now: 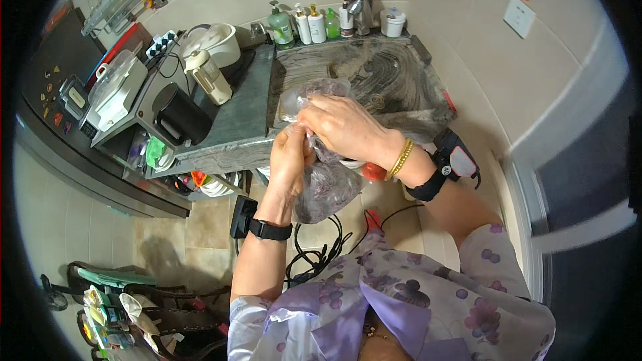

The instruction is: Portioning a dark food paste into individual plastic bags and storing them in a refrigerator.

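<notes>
Both hands meet at a clear plastic bag (328,190) with dark purplish contents. My left hand (288,155) pinches the gathered plastic from the near side, between thumb and fingers. Over it, my right hand (343,123) grips the same plastic with bent fingers. The fuller part of the bag hangs below the hands, in front of the counter edge. Another bulging part of clear plastic (321,87) shows beyond my right hand, above the stone sink; whether it belongs to the same bag I cannot tell. The fingertips are partly hidden.
Ahead lies a dark stone sink (401,70), with pump bottles (316,25), a faucet (357,5) and a white tub (392,22) behind it. On the left counter stand a black kettle (180,113), a cream jug (209,77) and a white pot (215,42). Black cables (321,255) lie below.
</notes>
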`<state>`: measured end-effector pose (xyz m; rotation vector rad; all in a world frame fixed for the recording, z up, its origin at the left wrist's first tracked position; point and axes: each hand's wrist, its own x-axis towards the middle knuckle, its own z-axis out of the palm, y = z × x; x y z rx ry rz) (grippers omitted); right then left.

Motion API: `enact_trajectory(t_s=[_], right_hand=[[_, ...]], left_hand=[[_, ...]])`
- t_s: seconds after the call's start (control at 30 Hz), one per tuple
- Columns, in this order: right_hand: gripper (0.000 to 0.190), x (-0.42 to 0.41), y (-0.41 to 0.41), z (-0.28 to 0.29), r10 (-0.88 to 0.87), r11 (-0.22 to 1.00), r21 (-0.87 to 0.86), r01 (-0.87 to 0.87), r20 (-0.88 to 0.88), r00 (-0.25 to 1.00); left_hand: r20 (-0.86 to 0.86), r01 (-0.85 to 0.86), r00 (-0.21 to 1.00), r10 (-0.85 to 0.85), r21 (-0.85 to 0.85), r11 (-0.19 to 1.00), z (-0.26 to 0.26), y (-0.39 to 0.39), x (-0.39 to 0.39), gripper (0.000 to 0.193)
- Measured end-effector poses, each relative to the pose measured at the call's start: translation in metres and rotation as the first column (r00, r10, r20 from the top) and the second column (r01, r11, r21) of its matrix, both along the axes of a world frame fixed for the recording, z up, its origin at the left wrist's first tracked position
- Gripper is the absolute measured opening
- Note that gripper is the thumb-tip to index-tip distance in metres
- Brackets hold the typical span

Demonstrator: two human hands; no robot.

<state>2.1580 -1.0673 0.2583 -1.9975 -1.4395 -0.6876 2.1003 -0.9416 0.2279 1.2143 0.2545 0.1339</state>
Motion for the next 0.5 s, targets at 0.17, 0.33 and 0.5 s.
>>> enact_trajectory(t_s=[0.17, 0.33, 0.5], right_hand=[[0.008, 0.081, 0.005, 0.003, 0.136, 0.990, -0.019, -0.137, -0.015, 0.991], [0.013, 0.153, 0.017, 0.004, 0.205, 0.976, 0.038, -0.214, 0.164, 0.965], [0.017, 0.205, 0.023, 0.002, 0.214, 0.976, -0.019, -0.215, 0.237, 0.948]], left_hand=[[0.047, 0.074, 0.997, -0.067, -0.167, 0.983, -0.016, 0.021, 0.071, 0.027], [0.083, -0.171, 0.981, 0.178, -0.087, 0.982, -0.005, 0.005, 0.147, 0.048], [0.016, -0.351, 0.934, 0.357, -0.151, 0.924, 0.010, -0.005, 0.201, 0.039]])
